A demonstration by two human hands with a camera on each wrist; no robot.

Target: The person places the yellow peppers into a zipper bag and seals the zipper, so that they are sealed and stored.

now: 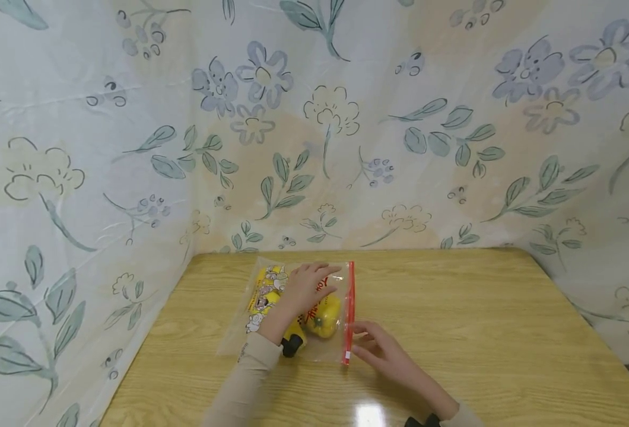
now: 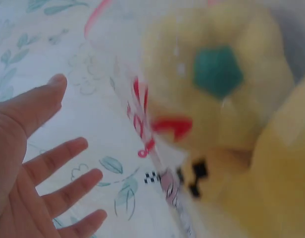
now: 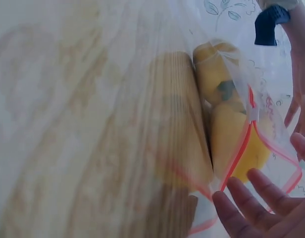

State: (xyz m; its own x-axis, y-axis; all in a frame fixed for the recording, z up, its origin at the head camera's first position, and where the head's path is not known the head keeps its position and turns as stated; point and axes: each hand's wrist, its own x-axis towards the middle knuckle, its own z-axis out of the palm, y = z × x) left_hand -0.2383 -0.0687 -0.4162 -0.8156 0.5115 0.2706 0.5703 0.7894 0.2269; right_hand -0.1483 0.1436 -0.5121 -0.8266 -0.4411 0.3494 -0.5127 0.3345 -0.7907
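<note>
A clear zip bag [image 1: 240, 343] printed with cartoon figures lies on the table, its red zip edge [image 1: 351, 296] facing right. Inside is a yellow bell pepper [image 1: 324, 320] with a green stem, beside other yellow produce [image 2: 286, 153] whose kind I cannot tell. My left hand [image 1: 305, 292] is over the bag's middle, fingers extended and spread in the left wrist view, gripping nothing. By the lower part of the zip edge, my right hand [image 1: 383, 354] has its fingers loosely bent; contact is unclear. A white slider [image 3: 253, 114] sits on the red zip.
The wood-grain table [image 1: 453, 308] extends to both sides of the bag. Floral fabric [image 1: 346, 148] hangs behind it and along the sides. Black devices [image 1: 292, 346] are worn at both wrists.
</note>
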